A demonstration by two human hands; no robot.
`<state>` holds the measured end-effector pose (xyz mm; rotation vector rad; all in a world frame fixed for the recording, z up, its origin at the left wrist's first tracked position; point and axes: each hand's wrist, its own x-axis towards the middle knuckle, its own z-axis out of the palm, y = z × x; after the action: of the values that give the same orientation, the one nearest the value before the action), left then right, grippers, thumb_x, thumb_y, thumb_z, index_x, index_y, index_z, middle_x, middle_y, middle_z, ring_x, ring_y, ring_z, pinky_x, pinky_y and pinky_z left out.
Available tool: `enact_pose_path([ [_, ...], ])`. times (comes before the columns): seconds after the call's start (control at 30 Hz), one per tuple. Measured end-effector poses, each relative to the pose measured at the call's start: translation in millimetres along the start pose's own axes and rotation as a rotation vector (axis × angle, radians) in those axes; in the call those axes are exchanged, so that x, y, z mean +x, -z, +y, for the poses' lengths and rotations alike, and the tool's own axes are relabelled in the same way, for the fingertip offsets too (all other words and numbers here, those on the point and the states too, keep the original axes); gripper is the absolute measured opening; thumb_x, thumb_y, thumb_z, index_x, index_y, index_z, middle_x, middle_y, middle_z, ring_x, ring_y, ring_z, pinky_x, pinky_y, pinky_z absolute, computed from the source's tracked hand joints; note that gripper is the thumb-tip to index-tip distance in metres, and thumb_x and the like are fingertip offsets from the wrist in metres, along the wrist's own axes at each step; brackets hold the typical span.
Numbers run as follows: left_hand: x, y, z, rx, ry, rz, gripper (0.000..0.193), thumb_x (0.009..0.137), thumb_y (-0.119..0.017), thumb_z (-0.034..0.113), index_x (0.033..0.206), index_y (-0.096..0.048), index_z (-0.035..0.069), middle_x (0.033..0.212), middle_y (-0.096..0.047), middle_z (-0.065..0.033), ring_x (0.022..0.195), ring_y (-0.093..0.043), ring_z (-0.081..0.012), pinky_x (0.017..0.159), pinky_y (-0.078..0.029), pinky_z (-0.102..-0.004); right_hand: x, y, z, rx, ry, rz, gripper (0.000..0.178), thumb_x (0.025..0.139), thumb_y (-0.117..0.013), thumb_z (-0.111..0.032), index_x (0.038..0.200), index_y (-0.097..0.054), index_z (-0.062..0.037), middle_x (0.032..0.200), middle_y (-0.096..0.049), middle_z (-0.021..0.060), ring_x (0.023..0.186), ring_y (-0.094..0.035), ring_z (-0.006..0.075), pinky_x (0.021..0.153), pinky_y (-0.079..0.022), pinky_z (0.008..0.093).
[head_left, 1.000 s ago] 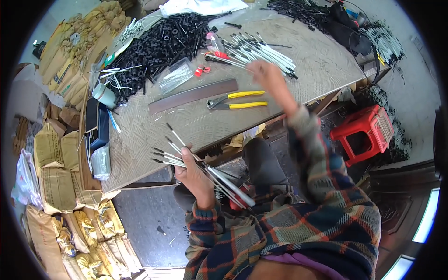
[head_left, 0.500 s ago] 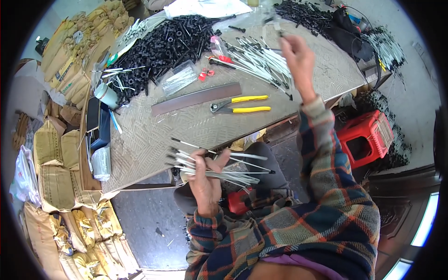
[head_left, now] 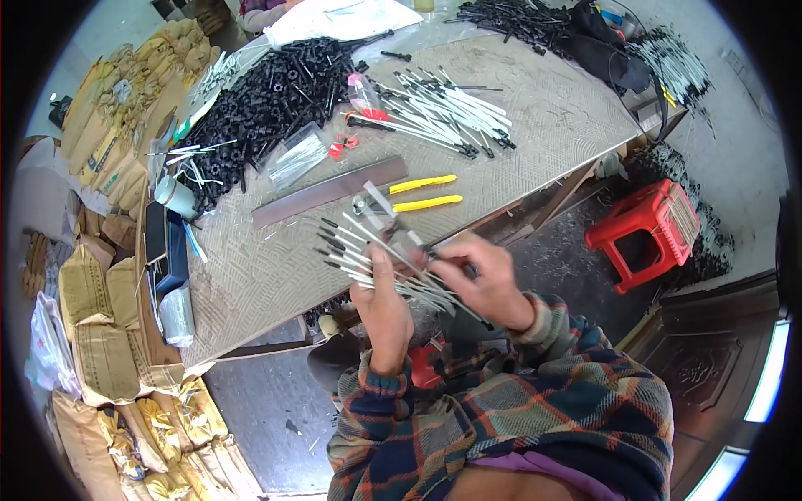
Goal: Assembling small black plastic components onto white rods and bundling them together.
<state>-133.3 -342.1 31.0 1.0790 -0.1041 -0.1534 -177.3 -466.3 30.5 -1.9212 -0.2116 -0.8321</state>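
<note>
Above the table's (head_left: 251,275) near edge, a left hand (head_left: 386,321) is grasping fanned white rods (head_left: 356,260) while the right hand (head_left: 484,280) is pinching a blurred dark piece (head_left: 431,253); keeping tips spread is likely helping.

Left head-worn fisheye: looks down and forward; my left hand (head_left: 386,316) and right hand (head_left: 484,275) near, counter (head_left: 576,108) beyond.

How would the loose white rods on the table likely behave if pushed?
The white rods look fairly stiff, since they lie straight. Being slim, they are probably light. Lying loosely crossed, they would likely slide and scatter.
</note>
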Motion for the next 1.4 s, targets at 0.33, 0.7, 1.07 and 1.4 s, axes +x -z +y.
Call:
enact_pose_path([
  [0.33,-12.9,28.9,24.9,-0.428,-0.062,0.116,0.045,0.088,-0.050,0.011,0.129,-0.032,0.006,0.075,-0.053,-0.0080,0.059,-0.054,-0.0155,0.053,-0.047,-0.0258,179.0,43.5,197.1,-0.876,-0.046,0.038,0.023,0.082,-0.055,-0.024,0.096,-0.061,-0.0075,0.087,-0.061,0.0135,0.083,-0.060,0.0325,0.072,-0.048,0.0408],
  [0.7,-32.3,47.5,12.9,-0.290,0.213,-0.261,0.026,0.093,-0.040,0.031,0.086,-0.046,0.007,0.099,-0.057,-0.0203,0.097,-0.057,-0.0318,0.087,-0.046,-0.0447,193.0,63.7,197.2,-0.989,-0.215,0.009,0.022,0.080,-0.054,-0.029,0.091,-0.058,-0.0095,0.080,-0.064,0.0127,0.073,-0.060,0.0353,0.065,-0.048,0.0437],
  [1.07,-6.9,15.9,-35.7,-0.098,0.262,-0.091,0.042,0.094,-0.039,0.023,0.118,-0.038,-0.011,0.112,-0.051,-0.0279,0.103,-0.055,-0.0336,0.089,-0.045,-0.0397,79.2,86.5,-19.4,-0.087,0.091,0.556,0.007,0.085,-0.054,-0.002,0.091,-0.052,0.0011,0.078,-0.064,0.0138,0.059,-0.061,0.0131,0.052,-0.048,0.0207],
  [1.4,19.5,-27.0,-44.8,-0.179,0.328,-0.050,0.044,0.092,-0.042,0.023,0.119,-0.039,-0.012,0.104,-0.054,-0.0296,0.092,-0.060,-0.0319,0.080,-0.051,-0.0366,1.3,88.7,-46.6,0.302,0.474,0.985,0.008,0.090,-0.047,-0.012,0.088,-0.049,-0.0053,0.064,-0.048,0.0022,0.049,-0.043,0.0067,0.036,-0.035,0.0213],
])
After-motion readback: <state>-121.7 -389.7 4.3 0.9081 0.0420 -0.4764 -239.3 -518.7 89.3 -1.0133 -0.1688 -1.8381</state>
